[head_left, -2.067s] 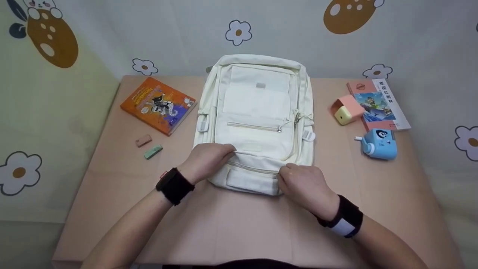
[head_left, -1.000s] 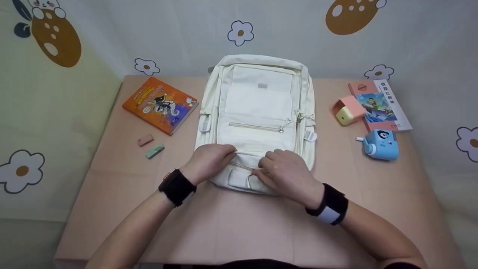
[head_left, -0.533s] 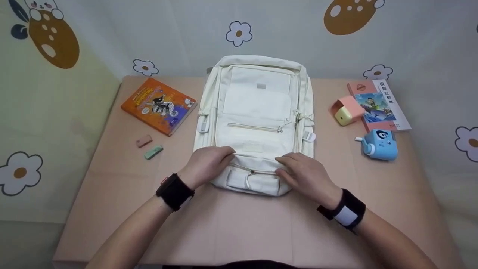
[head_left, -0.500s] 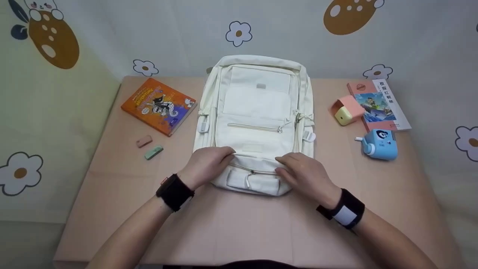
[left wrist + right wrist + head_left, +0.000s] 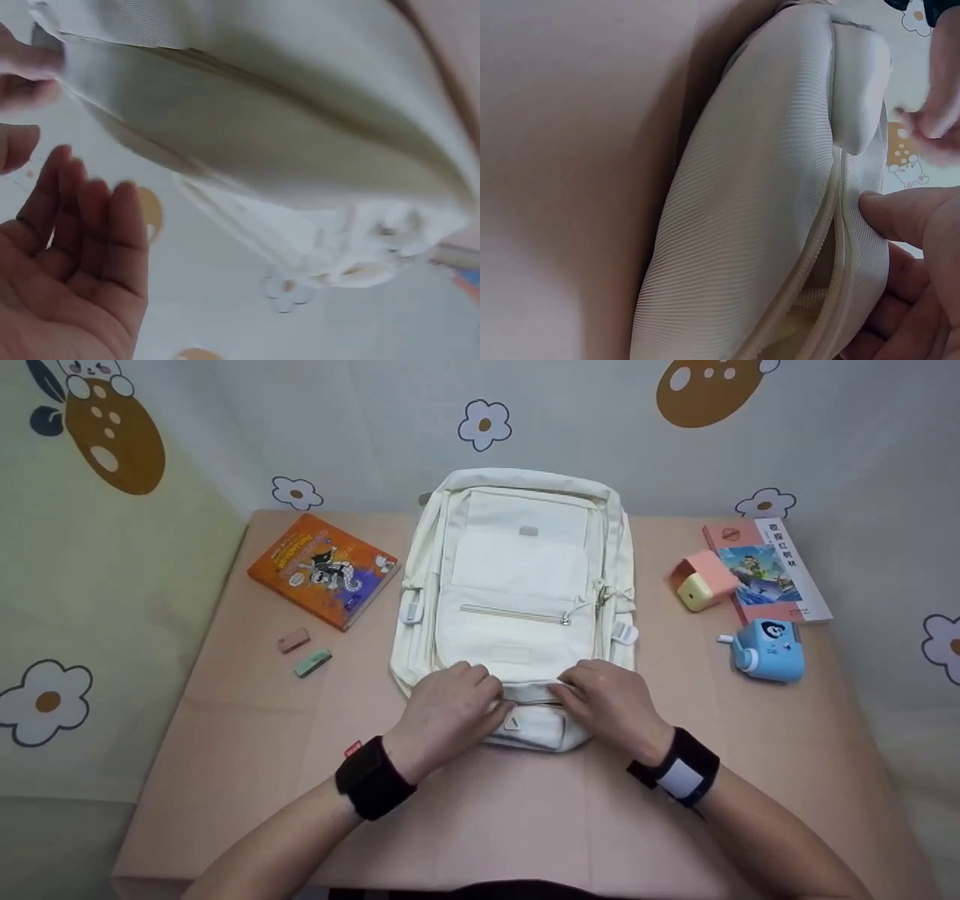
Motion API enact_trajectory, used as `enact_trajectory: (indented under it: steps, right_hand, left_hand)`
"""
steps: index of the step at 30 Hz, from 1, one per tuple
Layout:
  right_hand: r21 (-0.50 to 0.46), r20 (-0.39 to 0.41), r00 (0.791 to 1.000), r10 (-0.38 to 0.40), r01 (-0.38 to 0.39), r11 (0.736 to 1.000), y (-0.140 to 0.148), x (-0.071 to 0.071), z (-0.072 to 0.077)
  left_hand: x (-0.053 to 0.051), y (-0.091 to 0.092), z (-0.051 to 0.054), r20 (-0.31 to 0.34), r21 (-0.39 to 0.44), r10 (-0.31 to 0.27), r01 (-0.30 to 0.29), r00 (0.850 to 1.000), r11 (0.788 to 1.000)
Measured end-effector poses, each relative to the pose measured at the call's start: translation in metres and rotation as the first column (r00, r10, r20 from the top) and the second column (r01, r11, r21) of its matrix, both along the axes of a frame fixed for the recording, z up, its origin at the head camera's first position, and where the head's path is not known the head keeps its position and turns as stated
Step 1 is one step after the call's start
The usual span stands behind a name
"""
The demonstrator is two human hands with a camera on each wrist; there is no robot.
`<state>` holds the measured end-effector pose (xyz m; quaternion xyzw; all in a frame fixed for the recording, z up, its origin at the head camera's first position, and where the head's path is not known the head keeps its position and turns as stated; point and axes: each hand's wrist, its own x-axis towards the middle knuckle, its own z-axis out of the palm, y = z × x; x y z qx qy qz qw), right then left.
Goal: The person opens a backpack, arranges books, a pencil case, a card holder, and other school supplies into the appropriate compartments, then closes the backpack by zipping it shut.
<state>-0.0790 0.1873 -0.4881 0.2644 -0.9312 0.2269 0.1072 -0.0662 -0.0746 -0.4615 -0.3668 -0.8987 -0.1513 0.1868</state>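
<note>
A cream backpack (image 5: pixel 517 570) lies front up on the table, its lower front pocket (image 5: pixel 536 727) nearest me. In the right wrist view that pocket's zip (image 5: pixel 832 225) gapes along part of its length. My right hand (image 5: pixel 619 705) pinches the pocket's upper edge, thumb on the outer cloth and fingers behind. The left hand (image 5: pixel 450 716) is over the pocket's middle, close to the dangling zip pull (image 5: pixel 512 723). Seen from the left wrist, its fingers (image 5: pixel 124 225) are loosely bent, with a space before the thumb and nothing between them.
At left lie an orange book (image 5: pixel 322 570), a pink eraser (image 5: pixel 293 640) and a green eraser (image 5: pixel 313 663). On the right are a pink book (image 5: pixel 765 574), a pink-and-yellow sharpener-like box (image 5: pixel 705 580) and a blue crank pencil sharpener (image 5: pixel 772 651).
My right hand drew the zip pull leftward to mid-pocket, then went back right to pinch the pocket edge. The left hand has since left the pocket's left end and shifted right.
</note>
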Motion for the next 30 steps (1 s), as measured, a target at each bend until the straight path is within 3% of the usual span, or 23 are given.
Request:
enact_trajectory:
  steps: [3,7,16,21,26,30]
  right_hand:
    - [0.006,0.014,1.000,-0.020,0.020,1.000,-0.001,-0.002,0.001]
    - [0.005,0.039,0.999,-0.024,0.024,1.000,-0.003,-0.005,0.001]
    - [-0.012,0.040,0.999,-0.021,0.021,1.000,-0.001,-0.006,0.001]
    - [-0.010,0.034,0.999,-0.015,0.015,1.000,-0.001,-0.006,0.001]
    - [0.003,0.052,0.999,-0.003,0.003,1.000,-0.006,-0.005,0.003]
    - [0.011,0.062,0.997,0.056,-0.056,0.998,-0.014,-0.003,0.005]
  left_hand:
    - [0.008,0.012,-0.005,-0.047,-0.132,-0.026,0.020,0.999,0.991]
    - [0.013,0.019,-0.015,-0.035,-0.277,-0.012,0.002,0.999,0.961]
    - [0.013,0.014,-0.020,0.009,-0.187,-0.013,0.015,1.000,0.982]
    - [0.016,0.009,-0.019,0.054,-0.193,0.018,-0.008,0.998,0.981]
    - [0.017,0.005,-0.019,0.038,-0.184,0.028,-0.020,0.999,0.983]
    - [0.017,0.004,-0.021,0.010,-0.181,0.029,-0.027,1.000,0.983]
